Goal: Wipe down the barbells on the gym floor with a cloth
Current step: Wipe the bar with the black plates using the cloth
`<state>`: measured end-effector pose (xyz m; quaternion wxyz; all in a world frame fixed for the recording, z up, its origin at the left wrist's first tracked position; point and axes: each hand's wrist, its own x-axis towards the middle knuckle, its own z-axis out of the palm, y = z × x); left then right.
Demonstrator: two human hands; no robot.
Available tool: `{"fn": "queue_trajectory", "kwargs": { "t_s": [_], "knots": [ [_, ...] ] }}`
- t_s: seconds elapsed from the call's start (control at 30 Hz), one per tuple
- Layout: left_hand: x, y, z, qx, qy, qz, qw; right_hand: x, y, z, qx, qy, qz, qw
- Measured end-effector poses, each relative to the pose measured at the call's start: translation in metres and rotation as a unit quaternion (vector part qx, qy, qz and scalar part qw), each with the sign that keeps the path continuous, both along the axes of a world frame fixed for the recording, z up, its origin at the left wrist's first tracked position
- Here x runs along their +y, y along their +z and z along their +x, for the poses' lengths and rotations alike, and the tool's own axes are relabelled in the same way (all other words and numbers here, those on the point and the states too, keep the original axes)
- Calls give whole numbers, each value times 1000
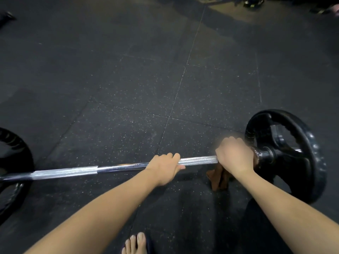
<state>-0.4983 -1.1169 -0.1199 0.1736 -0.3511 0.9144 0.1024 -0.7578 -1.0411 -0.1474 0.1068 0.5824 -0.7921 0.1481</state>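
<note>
A chrome barbell [117, 166] lies across the black rubber floor, with a black plate [302, 143] on its right end and another black plate [12, 162] on its left. My left hand [166, 166] grips the bar near its middle. My right hand [233, 155] is wrapped round the bar just inside the right plate and holds a brown cloth [218, 177] there. The cloth's loose end hangs down below the bar. This hand looks blurred.
My bare foot in a sandal [136, 243] stands on the floor below the bar. Dark shoes and gear [254, 2] lie at the far top right, and a dark object [6, 16] at the top left. Speckled rubber tiles [139, 85] stretch beyond the bar.
</note>
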Motion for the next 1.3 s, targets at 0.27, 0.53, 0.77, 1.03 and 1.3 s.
{"fn": "queue_trajectory", "kwargs": {
  "t_s": [0.27, 0.53, 0.77, 1.03, 1.3],
  "knots": [
    [0, -8, 1, -1, -1, -62, 998, -16, 9, 50, -5, -34, 15, 999],
    [-6, -1, 4, 26, -9, 3, 1000, -11, 16, 53, -82, 121, 73, 987],
    [-8, -4, 7, 31, -26, 23, 999, 19, 25, 5, -95, 66, 267, 957],
    [-9, -3, 11, 10, -32, 49, 998, 36, 38, 32, -253, 98, 60, 960],
    [-11, -2, 8, 8, -30, 44, 999, 22, 109, -4, -225, -100, -354, 902]
  ]
}}
